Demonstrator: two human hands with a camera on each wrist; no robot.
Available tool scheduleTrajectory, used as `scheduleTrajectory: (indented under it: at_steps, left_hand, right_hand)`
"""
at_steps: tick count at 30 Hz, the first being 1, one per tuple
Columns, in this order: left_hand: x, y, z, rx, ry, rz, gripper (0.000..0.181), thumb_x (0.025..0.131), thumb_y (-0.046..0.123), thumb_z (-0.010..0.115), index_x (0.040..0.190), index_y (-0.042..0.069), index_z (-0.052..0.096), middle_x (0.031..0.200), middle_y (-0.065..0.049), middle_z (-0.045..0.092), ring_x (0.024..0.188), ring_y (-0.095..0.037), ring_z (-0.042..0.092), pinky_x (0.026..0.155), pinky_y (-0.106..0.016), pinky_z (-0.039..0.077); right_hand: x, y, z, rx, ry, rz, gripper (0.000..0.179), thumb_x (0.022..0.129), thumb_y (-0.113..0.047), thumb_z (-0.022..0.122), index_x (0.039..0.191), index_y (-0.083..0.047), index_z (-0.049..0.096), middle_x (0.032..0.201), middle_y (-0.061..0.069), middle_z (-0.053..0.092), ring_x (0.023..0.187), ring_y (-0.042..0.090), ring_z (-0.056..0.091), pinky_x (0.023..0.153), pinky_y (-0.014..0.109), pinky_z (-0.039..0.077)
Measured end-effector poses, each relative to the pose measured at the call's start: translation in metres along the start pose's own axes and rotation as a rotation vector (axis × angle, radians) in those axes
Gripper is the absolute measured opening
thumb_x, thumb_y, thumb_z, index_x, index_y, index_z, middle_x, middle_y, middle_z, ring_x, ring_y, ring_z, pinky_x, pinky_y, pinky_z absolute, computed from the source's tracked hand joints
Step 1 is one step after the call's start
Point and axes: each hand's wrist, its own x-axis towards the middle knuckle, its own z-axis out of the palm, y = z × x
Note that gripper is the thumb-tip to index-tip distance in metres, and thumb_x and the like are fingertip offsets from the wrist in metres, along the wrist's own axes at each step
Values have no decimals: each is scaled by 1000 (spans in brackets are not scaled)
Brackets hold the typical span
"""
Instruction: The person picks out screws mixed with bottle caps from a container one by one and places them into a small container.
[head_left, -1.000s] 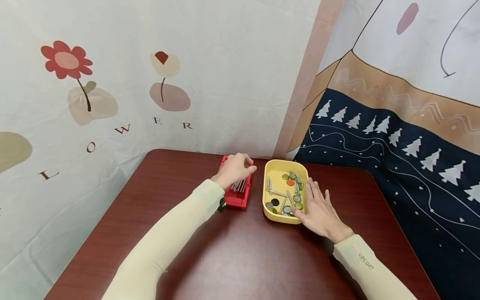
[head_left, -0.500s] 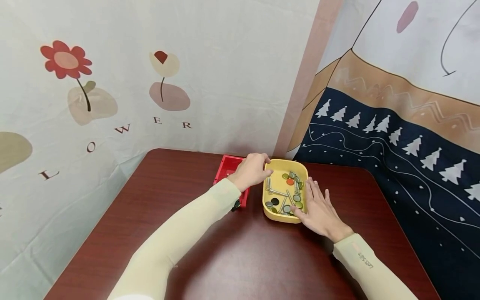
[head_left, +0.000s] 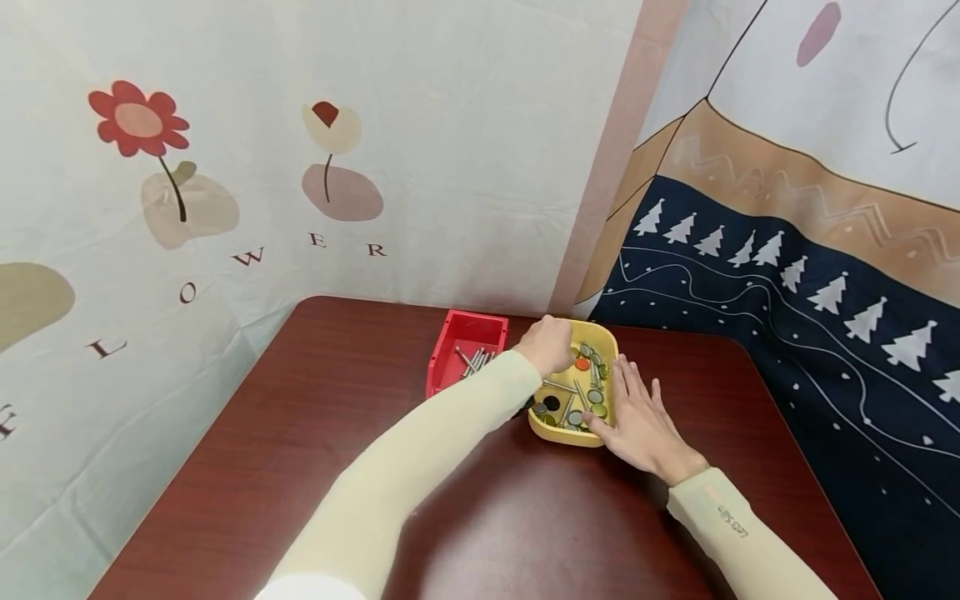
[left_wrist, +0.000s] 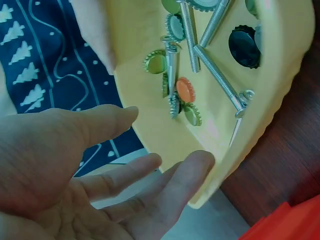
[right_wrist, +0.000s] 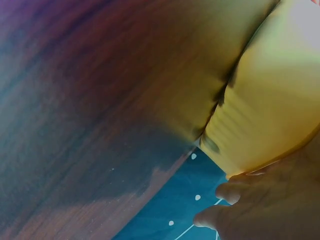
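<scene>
A yellow box (head_left: pixel 566 437) holds loose bolts (left_wrist: pixel 218 76) and several bottle caps, among them an orange cap (left_wrist: pixel 185 90) and a black cap (left_wrist: pixel 244 46). My left hand (head_left: pixel 549 343) is over its far left part. In the left wrist view nothing shows between the thumb and the fingers, which are apart. My right hand (head_left: pixel 647 429) rests with extended fingers along the box's right rim. Left of the yellow box is a red box (head_left: pixel 480 327) with several bolts (head_left: pixel 475 362) inside; my left forearm hides its near end.
Both boxes stand near the back edge of the dark wooden table (head_left: pixel 330 375). Behind it hang a white printed cloth (head_left: pixel 465 167) and a navy cloth with white trees (head_left: pixel 750 283).
My left hand has moved right, from above the red box to above the yellow box. The bolts in the red box have come into view. My right hand has stayed put.
</scene>
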Motion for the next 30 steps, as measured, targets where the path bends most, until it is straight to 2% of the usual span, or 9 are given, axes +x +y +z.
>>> scheduleTrajectory:
  at_steps: [1, 3, 8, 9, 14, 18, 20, 25, 30]
  left_hand:
    - [2, 5, 2, 27, 2, -17, 30, 109, 20, 81, 137, 9, 83, 128, -6, 83, 106, -18, 77, 100, -34, 69]
    - [40, -6, 35, 65, 24, -18, 24, 107, 21, 80, 129, 13, 85, 124, -4, 84, 103, -16, 75, 99, -37, 69]
    - [91, -11, 77, 186, -10, -59, 23, 110, 29, 77, 131, 22, 84, 130, 3, 83, 108, -13, 76, 104, -35, 67]
    - [81, -3, 68, 218, -38, -75, 27, 111, 30, 77, 136, 22, 83, 135, 2, 82, 112, -13, 76, 107, -33, 66]
    - [74, 12, 63, 242, -135, -163, 42, 113, 43, 73, 148, 21, 79, 151, 0, 77, 126, -14, 73, 112, -31, 64]
    - [74, 22, 58, 293, -223, -194, 37, 117, 39, 65, 146, 23, 81, 153, 1, 77, 130, -15, 72, 115, -34, 63]
    - [77, 28, 59, 303, -249, -240, 37, 117, 37, 61, 144, 24, 82, 154, -1, 76, 133, -18, 72, 111, -37, 65]
    - [94, 33, 76, 233, -267, -403, 46, 119, 42, 55, 157, 23, 74, 163, -11, 69, 143, -33, 68, 107, -47, 68]
    - [109, 23, 100, 216, -265, -353, 46, 121, 41, 50, 156, 26, 75, 162, 0, 72, 140, -21, 73, 116, -44, 64]
  right_hand:
    - [0, 0, 0, 0, 1, -2, 110, 112, -60, 66, 184, 4, 12, 195, 28, 9, 181, 55, 11, 140, 86, 8]
    - [0, 1, 0, 0, 2, -4, 110, 112, -59, 65, 184, 4, 12, 195, 27, 8, 181, 55, 11, 140, 86, 8]
    - [-1, 0, -1, 7, 2, -5, 110, 112, -59, 65, 184, 4, 11, 196, 27, 6, 182, 55, 9, 140, 85, 7]
    - [-1, 0, -1, 6, 3, -7, 110, 112, -59, 65, 184, 5, 12, 196, 27, 6, 182, 55, 9, 140, 86, 7]
    - [-1, -2, -1, 2, 6, -12, 109, 112, -58, 66, 184, 6, 13, 195, 28, 9, 182, 54, 9, 139, 86, 9]
    - [-1, -2, -3, 2, 6, -11, 110, 112, -58, 67, 184, 5, 12, 196, 28, 7, 182, 54, 8, 140, 86, 9]
    - [-1, -1, -3, 4, 9, -11, 111, 111, -58, 67, 184, 5, 12, 196, 27, 6, 182, 54, 8, 140, 86, 9]
    - [-1, -1, -2, 15, 5, -12, 111, 111, -58, 67, 184, 5, 11, 196, 27, 5, 182, 55, 9, 140, 86, 8]
    - [-1, -1, 0, 9, 9, -13, 111, 110, -57, 68, 184, 6, 12, 196, 27, 6, 181, 56, 11, 139, 86, 9]
